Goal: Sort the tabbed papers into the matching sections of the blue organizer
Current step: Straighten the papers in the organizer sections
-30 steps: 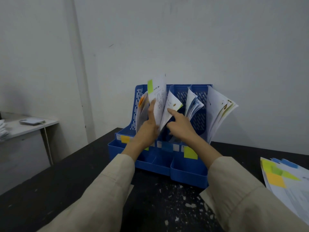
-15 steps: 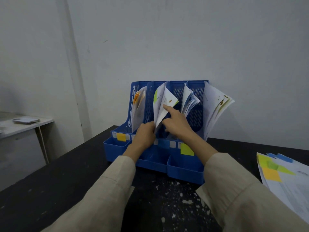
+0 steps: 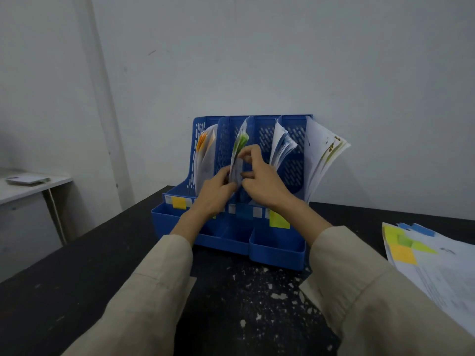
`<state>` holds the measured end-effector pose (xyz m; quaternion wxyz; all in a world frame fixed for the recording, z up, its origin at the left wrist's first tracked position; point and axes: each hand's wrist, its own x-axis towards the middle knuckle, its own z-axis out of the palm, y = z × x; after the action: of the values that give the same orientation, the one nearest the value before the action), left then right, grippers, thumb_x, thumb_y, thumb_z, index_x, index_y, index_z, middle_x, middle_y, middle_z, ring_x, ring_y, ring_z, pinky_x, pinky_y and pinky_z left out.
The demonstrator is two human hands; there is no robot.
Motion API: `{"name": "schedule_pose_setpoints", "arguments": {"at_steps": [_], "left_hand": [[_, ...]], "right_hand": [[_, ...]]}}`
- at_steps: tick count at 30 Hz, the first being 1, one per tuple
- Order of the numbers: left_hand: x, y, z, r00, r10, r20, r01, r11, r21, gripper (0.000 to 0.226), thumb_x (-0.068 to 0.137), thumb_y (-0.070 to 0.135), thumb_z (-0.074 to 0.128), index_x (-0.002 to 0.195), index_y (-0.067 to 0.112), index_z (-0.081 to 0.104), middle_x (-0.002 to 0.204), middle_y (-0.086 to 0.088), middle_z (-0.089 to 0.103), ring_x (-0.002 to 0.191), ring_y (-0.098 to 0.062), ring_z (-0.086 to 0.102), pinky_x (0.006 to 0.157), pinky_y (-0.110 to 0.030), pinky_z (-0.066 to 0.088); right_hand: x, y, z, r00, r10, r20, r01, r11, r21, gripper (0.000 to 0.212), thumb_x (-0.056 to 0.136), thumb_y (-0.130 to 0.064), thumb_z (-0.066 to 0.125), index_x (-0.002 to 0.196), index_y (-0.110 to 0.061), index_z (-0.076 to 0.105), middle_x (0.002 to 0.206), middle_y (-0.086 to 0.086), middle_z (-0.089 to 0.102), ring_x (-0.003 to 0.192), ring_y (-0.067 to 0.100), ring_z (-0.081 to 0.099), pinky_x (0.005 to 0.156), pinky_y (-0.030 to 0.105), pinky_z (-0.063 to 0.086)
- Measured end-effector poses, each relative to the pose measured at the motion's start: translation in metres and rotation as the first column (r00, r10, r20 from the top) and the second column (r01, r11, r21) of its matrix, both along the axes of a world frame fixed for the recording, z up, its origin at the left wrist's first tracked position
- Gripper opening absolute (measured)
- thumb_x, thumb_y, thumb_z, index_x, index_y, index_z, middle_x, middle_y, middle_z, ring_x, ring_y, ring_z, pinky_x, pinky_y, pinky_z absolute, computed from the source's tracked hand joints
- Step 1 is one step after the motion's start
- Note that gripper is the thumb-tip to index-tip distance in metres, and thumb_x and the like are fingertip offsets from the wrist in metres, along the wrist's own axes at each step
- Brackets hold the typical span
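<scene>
Head view shows the blue organizer (image 3: 276, 249) standing on the black table (image 3: 77, 278), its back against the wall. All four upright sections already hold sheets: orange-tabbed papers (image 3: 204, 152) in the leftmost one, the green-tabbed papers (image 3: 239, 155) in the next, a blue-edged bundle (image 3: 281, 147) in the third, and a fanned sheaf (image 3: 323, 160) leaning out of the rightmost. Coloured notes on the organizer's front rail mark the sections.

The left hand (image 3: 217, 192) pinches the lower edge of the green-tabbed papers in the second section from the organizer's left. The right hand (image 3: 259, 176) has its fingers curled round the same bundle from the other side, squaring or tucking it; blur makes it hard to say whether one sheet or several are held.

Sorting looks well under way but unfinished: to the right of the organizer an unsorted stack (image 3: 437, 265) lies on the table with yellow, green and blue tabs showing.

A second ago the left hand held a green-tabbed sheet high above the organizer while the right forefinger parted the sheets in the second section. Half a second ago the sheet was going down into that section. Now it sits low among the others, and both hands have closed on the bundle.
</scene>
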<state>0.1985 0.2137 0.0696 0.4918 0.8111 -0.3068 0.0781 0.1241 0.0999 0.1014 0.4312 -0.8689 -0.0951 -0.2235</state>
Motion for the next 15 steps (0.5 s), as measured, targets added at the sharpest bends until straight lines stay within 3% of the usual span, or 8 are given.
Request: {"name": "schedule_pose_setpoints", "arguments": {"at_steps": [2,4,6,9,11,13,15], "left_hand": [[-0.001,-0.006,0.0,0.999,-0.003,0.033,0.002,0.999,0.039,0.041,0.092,0.018,0.05,0.132,0.013,0.043,0.103,-0.003,0.058,0.088,-0.017,0.054,0.068,-0.022,0.042],[0.003,-0.013,-0.001,0.992,0.046,0.118,-0.059,0.992,0.11,0.034,0.096,0.009,0.044,0.129,0.004,0.043,0.095,-0.007,0.056,0.076,-0.013,0.051,0.055,-0.012,0.034],[0.008,-0.018,-0.003,0.978,0.099,0.181,-0.125,0.983,0.137,0.026,0.095,0.0,0.04,0.119,-0.003,0.046,0.09,-0.016,0.058,0.071,-0.017,0.052,0.05,-0.017,0.032],[0.014,-0.022,-0.007,0.962,0.158,0.223,-0.196,0.968,0.156,0.019,0.093,-0.001,0.041,0.109,-0.004,0.049,0.09,-0.02,0.06,0.082,-0.032,0.057,0.063,-0.032,0.039],[0.016,-0.024,-0.009,0.954,0.198,0.226,-0.232,0.964,0.132,0.015,0.094,0.003,0.042,0.107,-0.003,0.048,0.082,-0.014,0.058,0.08,-0.033,0.057,0.063,-0.036,0.041],[0.015,-0.026,-0.009,0.958,0.221,0.181,-0.239,0.968,0.081,0.019,0.095,0.011,0.044,0.109,-0.002,0.045,0.075,-0.004,0.052,0.076,-0.03,0.056,0.061,-0.036,0.043],[0.01,-0.027,-0.008,0.967,0.242,0.087,-0.243,0.97,0.001,0.033,0.092,0.029,0.043,0.11,0.001,0.041,0.078,-0.008,0.054,0.077,-0.03,0.057,0.064,-0.042,0.047]], "right_hand": [[0.0,0.0,0.0,1.0,-0.008,0.003,0.008,1.0,0.008,0.042,0.082,0.01,0.042,0.116,-0.01,0.027,0.127,0.031,0.044,0.109,0.049,0.051,0.078,0.062,0.046],[0.002,0.001,0.0,1.0,-0.013,0.0,0.013,1.0,0.015,0.042,0.082,0.011,0.041,0.114,-0.009,0.024,0.128,0.035,0.042,0.112,0.05,0.048,0.077,0.063,0.045],[0.004,0.002,0.001,1.0,-0.005,-0.006,0.005,1.0,0.019,0.042,0.081,0.012,0.041,0.113,-0.009,0.022,0.128,0.036,0.041,0.115,0.049,0.047,0.074,0.057,0.049],[0.004,0.003,0.001,1.0,-0.004,-0.008,0.004,1.0,0.01,0.045,0.082,0.012,0.04,0.119,-0.006,0.022,0.131,0.032,0.041,0.114,0.043,0.049,0.061,0.04,0.042],[0.004,0.003,0.0,1.0,-0.007,-0.02,0.007,1.0,-0.004,0.047,0.082,0.011,0.041,0.121,-0.007,0.022,0.13,0.032,0.045,0.092,0.037,0.058,0.055,0.034,0.038],[0.006,0.004,-0.001,1.0,-0.011,-0.028,0.01,1.0,-0.021,0.049,0.083,0.011,0.041,0.123,-0.008,0.022,0.13,0.03,0.047,0.071,0.03,0.056,0.051,0.029,0.035],[0.007,0.005,-0.003,1.0,-0.003,-0.029,0.003,1.0,-0.009,0.051,0.083,0.011,0.041,0.125,-0.009,0.021,0.133,0.027,0.045,0.081,0.033,0.059,0.054,0.029,0.037]]}}
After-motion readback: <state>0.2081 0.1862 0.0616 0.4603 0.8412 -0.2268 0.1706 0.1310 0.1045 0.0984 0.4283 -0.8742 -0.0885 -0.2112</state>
